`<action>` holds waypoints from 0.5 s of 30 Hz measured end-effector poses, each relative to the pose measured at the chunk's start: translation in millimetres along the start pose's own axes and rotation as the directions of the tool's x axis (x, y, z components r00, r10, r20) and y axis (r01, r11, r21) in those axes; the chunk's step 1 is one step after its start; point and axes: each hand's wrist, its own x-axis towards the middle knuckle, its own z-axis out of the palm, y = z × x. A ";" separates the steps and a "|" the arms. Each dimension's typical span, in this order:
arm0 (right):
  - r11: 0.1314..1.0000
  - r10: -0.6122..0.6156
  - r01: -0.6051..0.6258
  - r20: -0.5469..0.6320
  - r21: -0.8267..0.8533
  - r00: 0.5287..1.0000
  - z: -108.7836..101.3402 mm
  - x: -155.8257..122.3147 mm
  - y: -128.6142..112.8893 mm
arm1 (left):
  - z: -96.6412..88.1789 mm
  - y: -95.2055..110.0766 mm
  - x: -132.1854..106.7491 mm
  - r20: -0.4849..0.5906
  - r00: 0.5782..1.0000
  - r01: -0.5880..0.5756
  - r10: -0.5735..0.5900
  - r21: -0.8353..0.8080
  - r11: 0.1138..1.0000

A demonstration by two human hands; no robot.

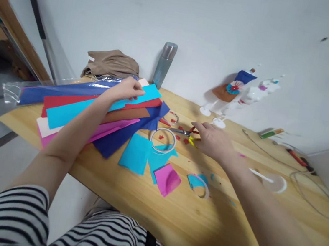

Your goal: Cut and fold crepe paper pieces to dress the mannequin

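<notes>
My left hand (pixel 127 90) lies at the far end of a stack of coloured sheets, its bent fingers gripping a light-blue sheet (pixel 152 95). Red (pixel 60 101), brown (pixel 127 115), pink (pixel 112 128) and dark-blue (pixel 107 147) sheets fan out beneath. My right hand (pixel 210 139) is closed around the handles of a pair of scissors (pixel 184 133), whose blades point left; the palm hides part of the handles. Small red cut pieces (pixel 186 141) lie around the blades. Just left of them is a tape roll (pixel 152 138), over cut light-blue pieces (pixel 135 153).
A pink square (pixel 167 179) and a second roll (pixel 206 187) lie nearer me. Along the wall stand a flask (pixel 164 65) and two small dressed figures (pixel 232 88) on white stands. A brown cloth bag (pixel 111 65) sits back left; a cable (pixel 273 157) runs across the right side.
</notes>
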 end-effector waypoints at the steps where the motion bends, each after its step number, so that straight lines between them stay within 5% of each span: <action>1: 0.998 0.058 -0.058 -0.002 0.015 0.998 -1.1 -1.4 -2.6 | -4.0 -6.4 2.7 -0.013 1.000 0.029 -0.028 0.082 0.996; 5: 0.973 0.215 -0.209 -0.048 0.097 0.975 -3.9 -1.5 -10.7 | -4.0 -30.7 6.3 0.063 0.993 0.050 -0.097 0.519 0.853; 8: 0.933 0.235 -0.198 -0.092 0.300 0.968 -1.8 2.2 -12.4 | 6.5 -43.2 3.4 0.087 0.992 0.022 -0.094 0.609 0.793; 12: 0.750 0.205 -0.068 -0.133 0.658 0.970 6.0 3.6 -15.9 | 10.3 -54.3 1.7 0.169 0.979 -0.036 -0.111 0.685 0.727; 15: 0.654 0.168 0.014 -0.164 0.756 0.972 13.8 0.7 -22.2 | 8.7 -55.8 -3.6 0.258 0.961 -0.112 -0.102 0.696 0.709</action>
